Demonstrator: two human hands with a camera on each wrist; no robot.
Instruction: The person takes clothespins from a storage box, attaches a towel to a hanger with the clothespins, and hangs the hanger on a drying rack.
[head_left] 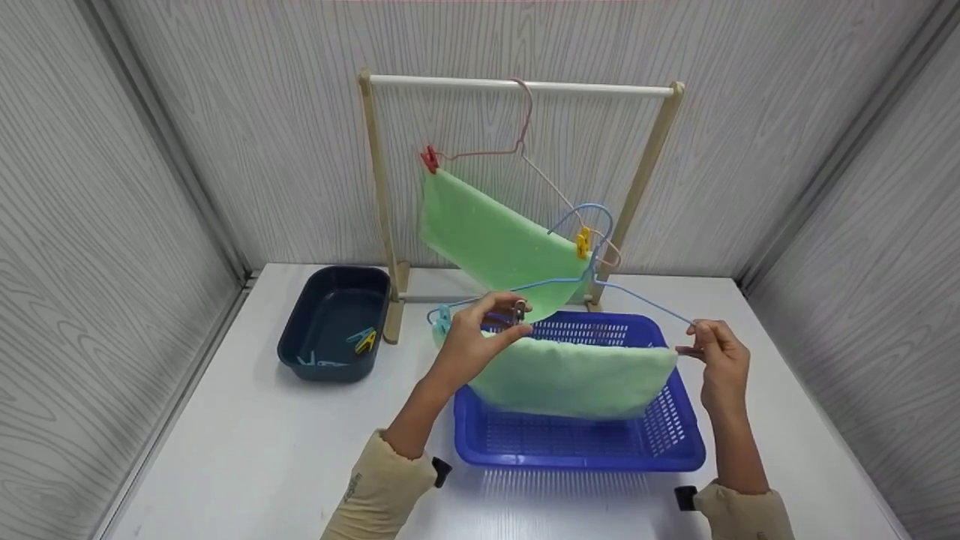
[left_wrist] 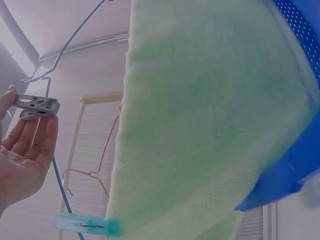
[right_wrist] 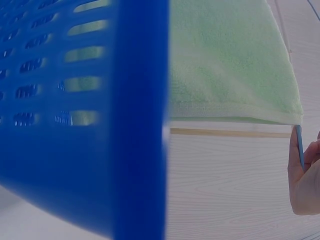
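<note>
My left hand (head_left: 476, 337) pinches a grey clothespin (left_wrist: 42, 105) between thumb and fingers, above the towel's top edge. The right hand (head_left: 724, 364) grips the right end of a blue clothes hanger (head_left: 645, 298), its fingertips at the corner of a pale green towel (head_left: 574, 379). That towel droops below the hanger over a blue basket (head_left: 581, 459). At the hanger's left end, a teal clothespin (left_wrist: 87, 225) is clipped on the towel. The right wrist view shows the towel corner (right_wrist: 285, 107) against the fingers; the basket rim covers much of that view.
Behind, a rack (head_left: 379, 165) with a white rod (head_left: 600, 89) carries a pink hanger (head_left: 525, 120). A green cloth (head_left: 495, 232) hangs slanted from it by a red clothespin (head_left: 429, 159) and a yellow clothespin (head_left: 583, 244). At left, a dark tray (head_left: 281, 349) contains several clothespins (head_left: 365, 341).
</note>
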